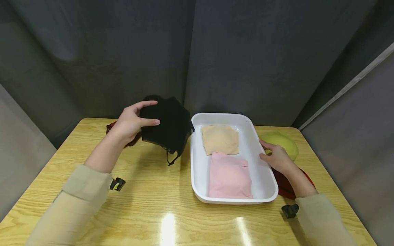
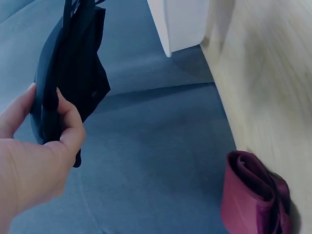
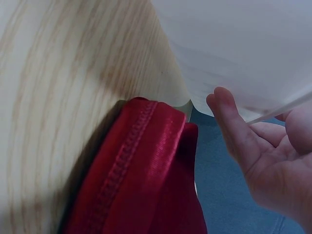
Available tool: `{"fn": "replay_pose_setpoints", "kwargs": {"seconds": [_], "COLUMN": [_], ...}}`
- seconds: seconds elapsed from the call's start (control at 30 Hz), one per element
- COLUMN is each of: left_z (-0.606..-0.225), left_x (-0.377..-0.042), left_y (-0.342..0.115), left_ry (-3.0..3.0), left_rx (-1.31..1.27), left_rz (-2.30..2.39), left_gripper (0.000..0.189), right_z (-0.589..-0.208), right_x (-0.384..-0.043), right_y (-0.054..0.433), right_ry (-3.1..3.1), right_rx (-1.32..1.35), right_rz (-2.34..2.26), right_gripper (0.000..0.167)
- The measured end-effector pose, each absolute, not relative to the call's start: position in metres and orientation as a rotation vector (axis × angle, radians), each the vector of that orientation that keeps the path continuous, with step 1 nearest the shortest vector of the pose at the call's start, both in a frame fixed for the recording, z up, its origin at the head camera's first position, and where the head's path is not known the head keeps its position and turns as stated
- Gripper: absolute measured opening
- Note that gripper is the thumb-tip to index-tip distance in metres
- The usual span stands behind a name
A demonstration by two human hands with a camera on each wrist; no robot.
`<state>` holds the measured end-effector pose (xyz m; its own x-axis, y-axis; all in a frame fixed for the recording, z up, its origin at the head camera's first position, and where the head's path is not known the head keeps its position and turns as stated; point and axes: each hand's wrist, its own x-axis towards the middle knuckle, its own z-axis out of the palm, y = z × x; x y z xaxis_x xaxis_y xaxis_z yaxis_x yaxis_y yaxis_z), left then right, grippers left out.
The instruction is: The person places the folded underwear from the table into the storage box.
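My left hand (image 1: pixel 130 119) pinches a black bra (image 1: pixel 166 124) between thumb and fingers, raised over the table left of a white plastic tray (image 1: pixel 194 171). A thin strap dangles from the bra's lower edge. In the left wrist view, the folded black bra (image 2: pixel 73 63) hangs from the fingertips. My right hand (image 1: pixel 277 159) grips the tray's right rim, with the rim between thumb and fingers; in the right wrist view, fingers (image 3: pixel 229 112) lie along the outer wall. Inside the tray, a folded beige garment (image 1: pixel 220 140) lies behind a folded pink one (image 1: pixel 230 176).
Behind my left hand lies a dark red folded garment (image 2: pixel 248 200), mostly covered in the head view. Right of the tray are a yellow domed garment (image 1: pixel 281 141) and a red garment (image 3: pixel 146 165), partly under my right forearm. Grey curtains (image 1: pixel 246 61) close off the table's back and sides.
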<state>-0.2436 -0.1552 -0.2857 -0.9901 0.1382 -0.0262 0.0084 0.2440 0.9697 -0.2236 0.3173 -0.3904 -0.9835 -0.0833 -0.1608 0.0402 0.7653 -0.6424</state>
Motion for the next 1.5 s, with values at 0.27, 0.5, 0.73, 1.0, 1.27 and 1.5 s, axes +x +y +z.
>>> {"fn": "replay_pose_setpoints", "kwargs": {"seconds": [0.27, 0.5, 0.73, 1.0, 1.27, 1.5], "left_z": [-0.27, -0.261, -0.258, -0.261, -0.271, -0.286], "left_x": [-0.24, -0.237, -0.232, -0.227, -0.22, -0.218], "left_y": [-0.144, -0.134, -0.123, -0.106, -0.087, -0.073], "left_ry": [2.367, 2.31, 2.237, 2.195, 2.173, 2.108], "left_rx": [0.138, 0.171, 0.179, 0.223, 0.33, 0.345], "left_rz": [1.957, 2.055, 2.152, 2.235, 2.235, 2.262], "left_gripper": [0.064, 0.064, 0.064, 0.064, 0.066, 0.064], "right_z": [-0.39, -0.39, -0.39, -0.388, -0.389, -0.39], "right_x": [-0.224, -0.223, -0.223, -0.222, -0.222, -0.225], "right_y": [0.318, 0.318, 0.317, 0.315, 0.316, 0.316], "right_ry": [2.787, 2.799, 2.8, 2.805, 2.797, 2.784], "right_rx": [-0.034, -0.046, -0.049, -0.052, -0.05, -0.054], "right_rz": [-1.01, -1.003, -1.006, -1.009, -1.02, -1.026], "right_gripper": [0.067, 0.067, 0.067, 0.067, 0.067, 0.066]}}
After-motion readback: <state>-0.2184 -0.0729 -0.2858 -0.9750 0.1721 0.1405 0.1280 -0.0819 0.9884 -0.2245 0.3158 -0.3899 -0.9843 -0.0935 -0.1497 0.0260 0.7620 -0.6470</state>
